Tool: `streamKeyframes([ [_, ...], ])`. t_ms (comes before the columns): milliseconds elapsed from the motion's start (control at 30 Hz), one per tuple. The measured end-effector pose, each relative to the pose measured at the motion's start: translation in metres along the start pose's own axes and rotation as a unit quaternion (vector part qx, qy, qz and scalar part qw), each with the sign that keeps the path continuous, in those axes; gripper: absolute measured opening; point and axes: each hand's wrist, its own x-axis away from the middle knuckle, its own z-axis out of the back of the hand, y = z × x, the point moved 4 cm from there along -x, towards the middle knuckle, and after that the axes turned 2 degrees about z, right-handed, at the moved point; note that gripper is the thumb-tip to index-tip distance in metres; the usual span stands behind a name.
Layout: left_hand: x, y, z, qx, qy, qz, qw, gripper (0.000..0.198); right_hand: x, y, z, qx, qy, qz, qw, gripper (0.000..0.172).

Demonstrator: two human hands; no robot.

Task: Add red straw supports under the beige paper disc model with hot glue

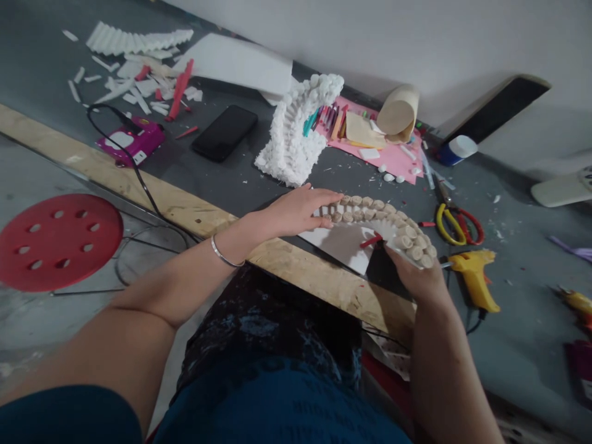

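**Q:** What's at the far left?

**A:** A red stool [60, 242] on the floor [41, 327], below the wooden edge [194, 213] of the surface [522, 345]. On the surface, going right, I see a magenta box [132, 140] with a black cable [104, 111] looped beside it, then a black phone [225, 132].

**Q:** And your 2 hands?

**A:** My left hand [296, 211], with a metal bangle [224, 253] on the wrist, lies flat on the left end of the tan arch [383, 225], fingers straight and not closed around it. My right hand [416, 277] is narrowed, gripping the right end from below.

**Q:** Where's the arch?

**A:** Between my 2 hands, lifted just past the wooden edge. Its rolled tan discs sit in 2 rows along a white card [340, 246], and a red stick [370, 241] lies against the card.

**Q:** What's beyond that?

**A:** A lumpy white foam arch [291, 132] stands behind my left hand, then pink paper [370, 132] with pens on it and a cardboard roll [398, 113]. Further right lie yellow-and-red scissors [457, 225], with a yellow glue gun [474, 277] just below them.
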Motion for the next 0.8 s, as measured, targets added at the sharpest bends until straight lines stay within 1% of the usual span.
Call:
streamKeyframes([
  [67,-0.001,-0.002,-0.001,-0.001,0.005,-0.003,1.0,0.062,0.003,0.001,0.003,-0.006,0.009,-0.003,1.0,0.04],
  [133,-0.001,-0.003,-0.002,-0.003,0.007,-0.004,1.0,0.061,0.008,-0.001,0.007,0.013,0.026,-0.003,1.0,0.039],
  [233,-0.002,-0.003,-0.002,-0.006,0.008,0.0,1.0,0.061,0.019,-0.009,0.013,0.084,0.038,-0.008,0.996,0.035],
  [300,-0.002,-0.002,-0.001,-0.007,0.01,0.003,1.0,0.061,0.029,-0.014,0.015,0.129,0.044,-0.025,0.99,0.034],
  [400,-0.001,0.0,0.0,-0.007,0.013,0.002,1.0,0.061,0.044,-0.022,0.016,0.186,0.052,-0.066,0.979,0.041],
  [467,0.0,0.0,0.0,-0.008,0.017,-0.001,1.0,0.06,0.051,-0.027,0.013,0.215,0.042,-0.083,0.972,0.048],
  [533,0.0,-0.002,0.0,-0.01,0.019,-0.004,1.0,0.06,0.054,-0.032,0.008,0.218,0.026,-0.083,0.972,0.051],
  [567,0.0,-0.002,0.0,-0.011,0.019,-0.004,1.0,0.06,0.054,-0.034,0.005,0.211,0.026,-0.081,0.974,0.05],
  [667,0.0,-0.004,0.0,-0.012,0.021,-0.008,1.0,0.06,0.051,-0.038,-0.002,0.178,0.065,-0.088,0.978,0.04],
  [733,0.0,-0.003,0.0,-0.011,0.022,-0.009,1.0,0.059,0.047,-0.04,-0.006,0.159,0.093,-0.106,0.977,0.039],
  [800,0.0,-0.003,0.0,-0.012,0.024,-0.006,1.0,0.059,0.041,-0.041,-0.013,0.136,0.098,-0.123,0.978,0.039],
])
